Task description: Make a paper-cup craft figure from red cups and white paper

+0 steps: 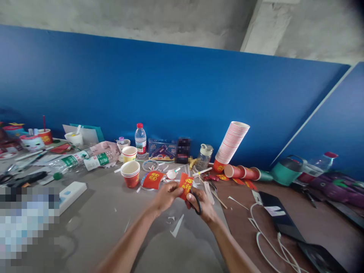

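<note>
Two near-closed hands (167, 194) on red paper (186, 182), scissors (199, 206)

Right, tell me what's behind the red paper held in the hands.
Farther back beyond the red paper, a dark, pixelated object stands before the blue partition. Whatever the paper itself covers on the table can't be seen.

A blue partition (176, 87) rises behind the table (108, 216). Near it, a red-capped water bottle (140, 141) stands upright just beside a box (162, 151). Two green-labelled bottles (71, 160) lie at the left, beyond a white power strip (72, 196); at the right, a white cable (279, 239) curls near a black slab (284, 222).
</note>
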Available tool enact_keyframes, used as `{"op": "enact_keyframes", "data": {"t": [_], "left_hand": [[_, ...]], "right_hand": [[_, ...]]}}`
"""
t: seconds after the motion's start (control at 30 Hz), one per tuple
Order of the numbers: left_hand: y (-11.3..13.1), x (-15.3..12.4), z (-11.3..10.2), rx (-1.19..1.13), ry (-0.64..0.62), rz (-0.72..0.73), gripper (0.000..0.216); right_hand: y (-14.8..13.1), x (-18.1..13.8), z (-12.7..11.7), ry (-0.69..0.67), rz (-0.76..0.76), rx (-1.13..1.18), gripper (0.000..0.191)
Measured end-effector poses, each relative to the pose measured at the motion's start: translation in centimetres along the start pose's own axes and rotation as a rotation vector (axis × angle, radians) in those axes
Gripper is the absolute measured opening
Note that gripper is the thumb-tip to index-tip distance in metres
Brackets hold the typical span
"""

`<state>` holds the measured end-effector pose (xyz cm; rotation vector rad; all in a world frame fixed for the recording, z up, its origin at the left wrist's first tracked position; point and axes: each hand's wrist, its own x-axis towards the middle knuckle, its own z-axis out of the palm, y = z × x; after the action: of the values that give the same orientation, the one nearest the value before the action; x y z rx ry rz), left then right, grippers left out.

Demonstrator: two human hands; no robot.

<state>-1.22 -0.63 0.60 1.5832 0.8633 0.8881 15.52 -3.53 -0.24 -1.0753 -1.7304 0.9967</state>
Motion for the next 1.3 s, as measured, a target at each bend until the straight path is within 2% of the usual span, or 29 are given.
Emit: {"op": "enact_keyframes", "data": {"t": [0.13, 0.77, 1.1, 1.3], "left_hand": [[0.5, -0.1, -0.4, 0.016, 0.09, -0.043, 0.019], [1.6, -0.3, -1.0, -0.041, 0.024, -0.04, 0.02], [0.4, -0.2, -3.5, 0.159, 0.073, -0.041, 0.023], [-0.1, 0.0, -4.2, 0.014, 0.112, -0.013, 0.023]], "right_hand": [[-0.3, 0.0, -0.4, -0.023, -0.026, -0.022, 0.055], [-0.3, -0.1, -0.7, 0.01, 0.053, -0.073, 0.052], [0.8, 0.2, -1.4, -0.046, 0.088, -0.185, 0.043], [1.3, 0.3, -1.1, -0.069, 0.127, -0.284, 0.031]]}}
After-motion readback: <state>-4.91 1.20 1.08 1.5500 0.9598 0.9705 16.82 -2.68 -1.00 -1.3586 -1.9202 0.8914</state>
